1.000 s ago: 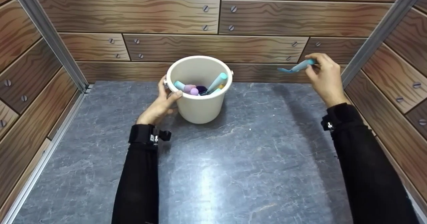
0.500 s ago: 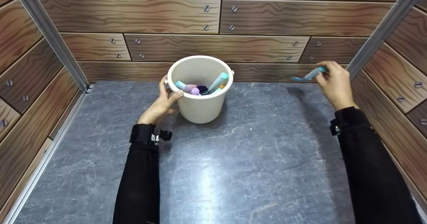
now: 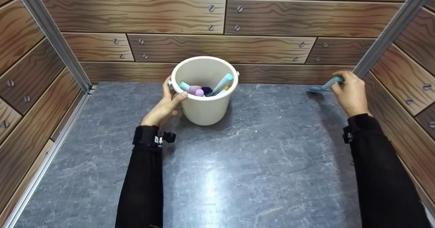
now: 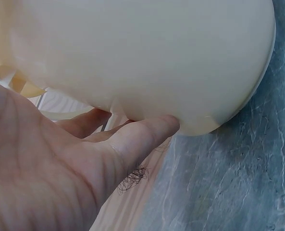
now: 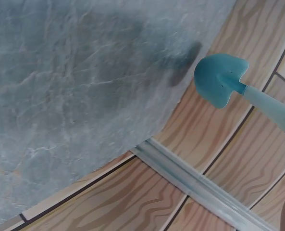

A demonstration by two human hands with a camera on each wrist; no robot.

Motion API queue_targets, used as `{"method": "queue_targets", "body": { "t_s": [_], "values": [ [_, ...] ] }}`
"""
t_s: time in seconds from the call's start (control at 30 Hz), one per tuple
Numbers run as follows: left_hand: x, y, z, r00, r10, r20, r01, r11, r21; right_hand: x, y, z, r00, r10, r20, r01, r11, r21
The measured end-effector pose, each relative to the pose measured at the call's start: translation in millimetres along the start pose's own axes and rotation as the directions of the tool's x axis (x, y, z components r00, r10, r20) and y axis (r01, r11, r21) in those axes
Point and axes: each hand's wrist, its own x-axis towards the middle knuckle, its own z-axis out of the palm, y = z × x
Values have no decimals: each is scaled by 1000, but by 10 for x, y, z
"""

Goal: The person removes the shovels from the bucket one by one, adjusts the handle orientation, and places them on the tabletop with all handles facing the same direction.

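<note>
A cream bucket (image 3: pixel 203 109) stands at the back middle of the grey stone table (image 3: pixel 238 160). Several pastel-handled tools (image 3: pixel 207 87) stick up inside it. My left hand (image 3: pixel 167 102) grips the bucket's left side, thumb over the rim; in the left wrist view the thumb (image 4: pixel 147 137) presses the bucket wall (image 4: pixel 147 53). My right hand (image 3: pixel 350 92) pinches the handle of a small teal toy shovel (image 3: pixel 323 86) at the far right, close above the table near the back corner. In the right wrist view the shovel blade (image 5: pixel 219 79) hangs over the table's edge by the wall.
Wood-patterned panels (image 3: pixel 221 34) with screw heads wall the table at the back and both sides. Metal corner posts (image 3: pixel 51 34) stand at the back left and back right. Both arms wear black sleeves with wrist straps.
My right hand has carried the teal shovel down and to the right, from mid-air toward the table's back right corner. The left hand and bucket have stayed put.
</note>
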Motion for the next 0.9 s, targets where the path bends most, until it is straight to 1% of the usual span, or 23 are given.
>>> {"method": "queue_targets", "body": {
  "t_s": [0.13,0.3,0.47,0.6,0.73,0.83,0.9],
  "values": [
    [-1,0,1,1000,0,0,0,1000,6,-31,57,3,1000,15,-2,-15,1000,-2],
    [-7,-1,-1,1000,-4,-2,4,1000,17,-50,100,-6,999,27,18,-27,1000,-10],
    [-4,-8,-7,1000,-4,1,4,1000,11,-78,140,-19,998,36,55,-34,999,-38],
    [-6,-12,-11,1000,-5,5,5,1000,9,-100,192,-19,996,24,83,-19,998,-60],
    [-3,-12,-16,1000,-2,7,2,1000,12,-117,237,-21,987,43,155,-32,997,-73],
    [-5,-10,-16,1000,-3,7,2,1000,19,-127,264,-20,971,70,229,-50,995,-91],
    [-9,-10,-15,1000,-4,6,4,1000,25,-136,273,-9,956,95,278,-68,992,-104]
  ]
}}
